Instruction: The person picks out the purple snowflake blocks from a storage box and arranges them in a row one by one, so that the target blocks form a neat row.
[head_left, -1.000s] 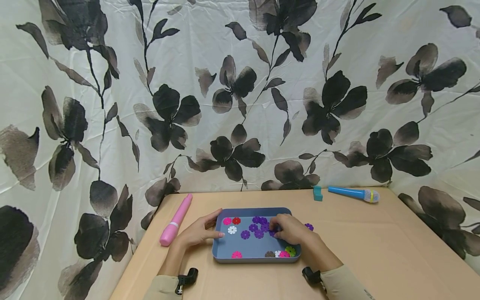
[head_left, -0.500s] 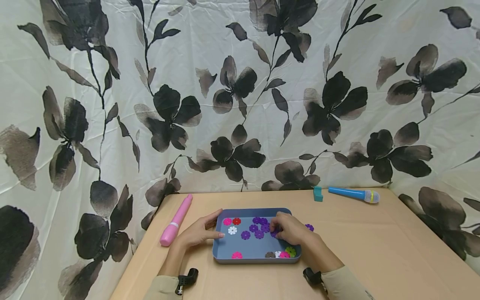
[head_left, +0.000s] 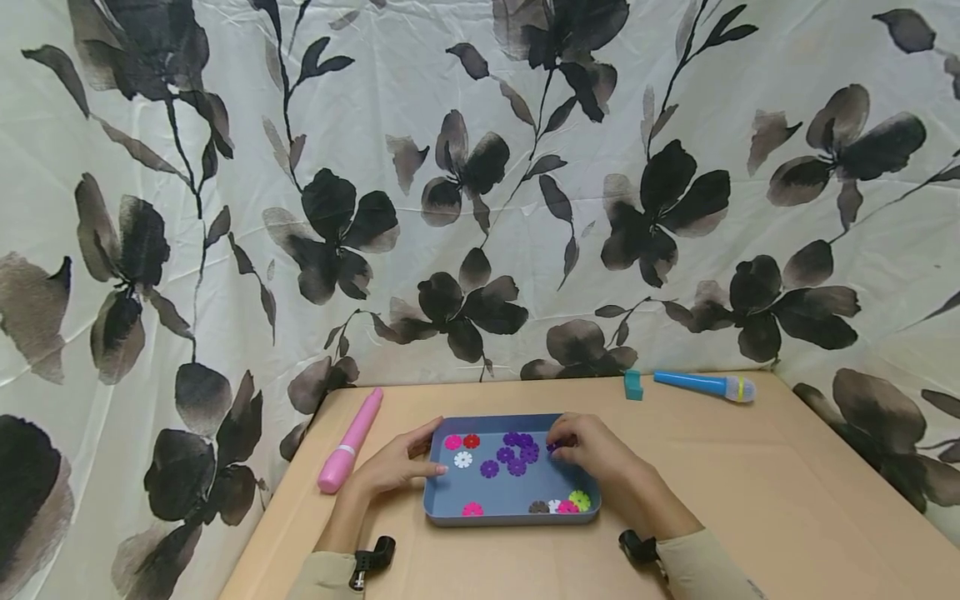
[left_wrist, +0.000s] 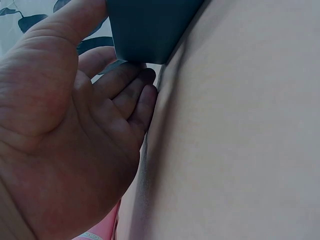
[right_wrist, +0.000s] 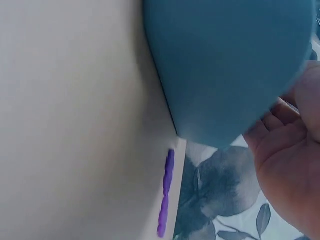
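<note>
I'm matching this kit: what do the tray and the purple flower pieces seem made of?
The tray looks like matte plastic, its walls smooth and evenly coloured; coated metal is possible. The purple flower pieces are probably plastic, solid in colour with scalloped edges; they're too small to judge gloss.

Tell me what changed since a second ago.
The right hand moved right and slightly up in the head view, carrying a purple flower with it. The left hand still grips the tray; the tray and other flowers stayed put.
</note>
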